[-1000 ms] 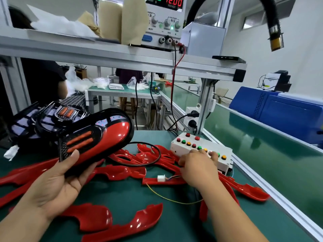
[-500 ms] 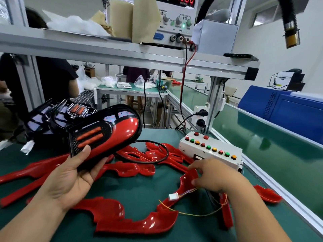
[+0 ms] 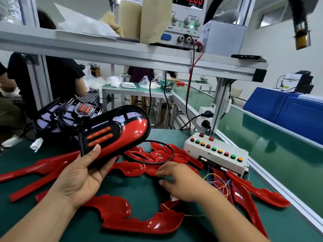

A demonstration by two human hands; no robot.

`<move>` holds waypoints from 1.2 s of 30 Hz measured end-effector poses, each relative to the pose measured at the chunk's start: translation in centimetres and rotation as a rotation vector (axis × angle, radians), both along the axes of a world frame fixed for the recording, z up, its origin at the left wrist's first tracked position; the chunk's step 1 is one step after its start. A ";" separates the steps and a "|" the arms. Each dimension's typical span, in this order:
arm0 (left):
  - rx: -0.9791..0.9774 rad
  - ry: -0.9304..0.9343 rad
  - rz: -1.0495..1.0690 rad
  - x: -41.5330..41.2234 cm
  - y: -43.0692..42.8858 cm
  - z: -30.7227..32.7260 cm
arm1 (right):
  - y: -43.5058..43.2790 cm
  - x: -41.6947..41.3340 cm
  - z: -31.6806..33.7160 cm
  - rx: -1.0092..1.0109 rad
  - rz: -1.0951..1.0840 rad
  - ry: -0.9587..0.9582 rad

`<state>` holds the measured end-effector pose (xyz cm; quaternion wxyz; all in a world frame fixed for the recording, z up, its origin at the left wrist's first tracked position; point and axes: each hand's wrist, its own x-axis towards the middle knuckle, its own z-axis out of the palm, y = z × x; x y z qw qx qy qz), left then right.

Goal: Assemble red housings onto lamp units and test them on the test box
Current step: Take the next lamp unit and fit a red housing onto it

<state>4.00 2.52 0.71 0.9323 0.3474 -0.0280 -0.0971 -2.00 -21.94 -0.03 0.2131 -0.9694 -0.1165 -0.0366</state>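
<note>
Left hand (image 3: 82, 173) grips lamp (image 3: 118, 135) from below, thumb pressed on its black grille end beside the two orange strips, fingers curled under; lamp is held up off the tabletop (image 3: 139, 189), tilted, red glossy end pointing up and right. Right hand (image 3: 181, 182) is blurred, low over the red housings (image 3: 143, 222) at centre, fingers loosely bent pointing left; a white connector (image 3: 174, 199) shows just under the palm, cannot tell if it is held. Housings lie scattered loose across the tabletop, some overlapping. Test box (image 3: 216, 152), white with a row of red, green and yellow buttons, sits at right on the tabletop, near right hand but apart from it; coloured wires (image 3: 220, 182) run out of its front. More lamps (image 3: 57, 117) stacked behind left. Power supply (image 3: 187, 20) on the shelf (image 3: 104, 48) above reads 12.00.
</note>
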 end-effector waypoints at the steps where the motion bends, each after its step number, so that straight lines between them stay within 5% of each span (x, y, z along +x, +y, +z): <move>1: -0.001 -0.001 0.001 0.0 0.0 0.0 | -0.4 -0.2 0.1 0.130 -0.044 -0.016; 4: -0.007 0.007 0.006 0.1 0.0 -0.2 | -1.2 -0.6 0.5 0.641 -0.209 -0.030; 7: -0.011 0.013 0.004 0.2 0.0 -0.3 | -2.3 -0.8 1.1 0.737 -0.286 -0.014; 10: 0.005 0.000 -0.004 0.2 -0.1 -0.4 | -4.3 -1.4 2.3 0.548 -0.413 -0.035; 14: 0.019 -0.009 -0.008 0.2 -0.1 -0.6 | -6.8 -2.0 3.2 -0.089 -0.616 -0.043; 18: 0.023 -0.011 -0.021 0.3 -0.2 -0.8 | -6.2 -1.7 2.5 -0.195 -0.636 0.226; 21: 0.028 -0.013 -0.024 0.4 -0.1 -0.9 | -5.7 -1.2 1.6 -0.147 -0.658 0.254; 24: 0.025 -0.009 -0.031 0.6 -0.1 -0.9 | -6.0 -1.2 1.6 0.117 -0.652 0.128; 31: 0.040 -0.014 -0.032 0.4 -0.1 -1.0 | -6.5 -2.2 3.5 1.132 -0.458 -0.204; 36: 0.043 0.008 -0.030 -0.2 -0.3 -0.6 | -6.5 -3.1 5.1 1.318 -0.397 -0.353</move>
